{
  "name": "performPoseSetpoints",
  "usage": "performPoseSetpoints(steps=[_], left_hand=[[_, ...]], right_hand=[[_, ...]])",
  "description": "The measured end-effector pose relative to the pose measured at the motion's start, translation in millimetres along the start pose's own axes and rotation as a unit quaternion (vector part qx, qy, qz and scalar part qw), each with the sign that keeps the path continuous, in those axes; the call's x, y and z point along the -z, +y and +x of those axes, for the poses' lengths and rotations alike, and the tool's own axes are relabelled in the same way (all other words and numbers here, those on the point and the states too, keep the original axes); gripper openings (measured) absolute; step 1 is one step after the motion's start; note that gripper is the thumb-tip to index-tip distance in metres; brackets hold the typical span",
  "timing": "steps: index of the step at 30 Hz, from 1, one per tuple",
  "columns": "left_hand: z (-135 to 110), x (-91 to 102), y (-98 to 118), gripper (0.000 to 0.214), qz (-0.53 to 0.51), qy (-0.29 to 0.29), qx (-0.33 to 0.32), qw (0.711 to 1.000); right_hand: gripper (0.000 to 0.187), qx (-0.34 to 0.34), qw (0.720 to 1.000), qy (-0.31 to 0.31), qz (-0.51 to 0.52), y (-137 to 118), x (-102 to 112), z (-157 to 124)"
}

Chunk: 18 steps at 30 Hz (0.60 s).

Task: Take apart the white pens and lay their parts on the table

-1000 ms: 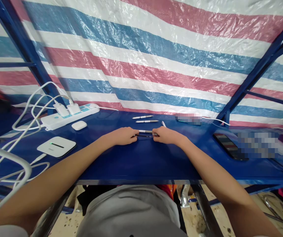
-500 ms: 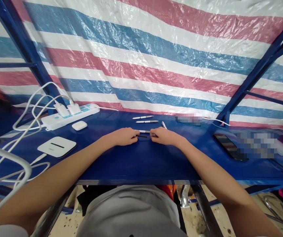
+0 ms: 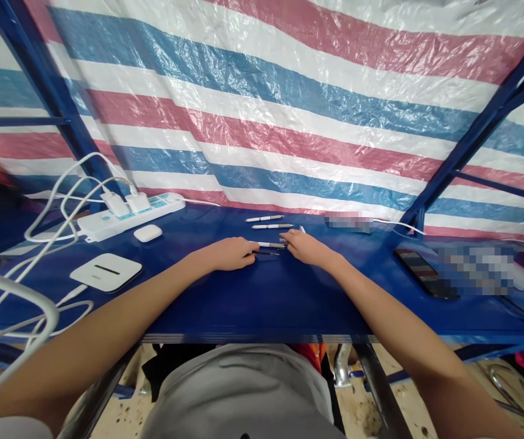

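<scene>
My left hand (image 3: 236,253) rests on the blue table, its fingertips closed on the left ends of a white pen (image 3: 267,245) and a thin dark rod, perhaps a refill (image 3: 267,252), lying just nearer to me. To their right is my right hand (image 3: 306,246), fingers bent and pointing left beside the pen's grey end. A small pale piece (image 3: 282,239) shows at its fingertips, too small to name. Behind that hand a white pen-like part (image 3: 302,229) sticks out, mostly hidden. Farther back, two white pens with grey grips (image 3: 264,218) (image 3: 272,226) lie side by side.
At left stand a white power strip (image 3: 161,202) with plugs and looping cables, a white earbud case (image 3: 147,233) and a white square device (image 3: 105,272). A black phone (image 3: 424,274) lies at right near blurred items. Striped sheeting (image 3: 262,122) hangs behind the table.
My right hand has shifted slightly right and up, off the pen's right end, uncovering its grey part and the tip of the dark rod. My left hand stays put.
</scene>
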<state>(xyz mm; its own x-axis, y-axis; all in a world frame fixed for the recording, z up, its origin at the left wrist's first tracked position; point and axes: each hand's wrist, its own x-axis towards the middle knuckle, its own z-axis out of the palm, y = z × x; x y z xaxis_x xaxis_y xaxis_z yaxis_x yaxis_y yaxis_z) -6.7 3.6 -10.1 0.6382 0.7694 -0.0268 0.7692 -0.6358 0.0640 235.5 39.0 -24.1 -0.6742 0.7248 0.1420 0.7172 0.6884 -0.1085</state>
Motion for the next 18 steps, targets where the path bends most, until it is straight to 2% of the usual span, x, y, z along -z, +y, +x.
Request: performPoseSetpoints(steps=[4, 8, 16, 18], left_hand=[[0.1, -0.7, -1.0, 0.018, -0.001, 0.002, -0.004, 1.0], [0.5, -1.3, -2.0, 0.018, -0.003, 0.003, -0.01, 1.0], [0.4, -1.4, -1.9, 0.018, -0.002, 0.002, -0.006, 1.0], [0.4, -1.3, -1.7, 0.019, -0.001, 0.001, -0.005, 1.0]], right_hand=[[0.043, -0.018, 1.0, 0.023, -0.011, 3.1, -11.7, 5.3], [0.041, -0.017, 0.999, 0.035, -0.006, 7.2, -13.5, 8.2], [0.034, -0.007, 0.999, 0.053, 0.008, 5.6, 7.3, 1.6], [0.03, -0.002, 0.999, 0.04, 0.014, 4.2, 13.6, -0.9]])
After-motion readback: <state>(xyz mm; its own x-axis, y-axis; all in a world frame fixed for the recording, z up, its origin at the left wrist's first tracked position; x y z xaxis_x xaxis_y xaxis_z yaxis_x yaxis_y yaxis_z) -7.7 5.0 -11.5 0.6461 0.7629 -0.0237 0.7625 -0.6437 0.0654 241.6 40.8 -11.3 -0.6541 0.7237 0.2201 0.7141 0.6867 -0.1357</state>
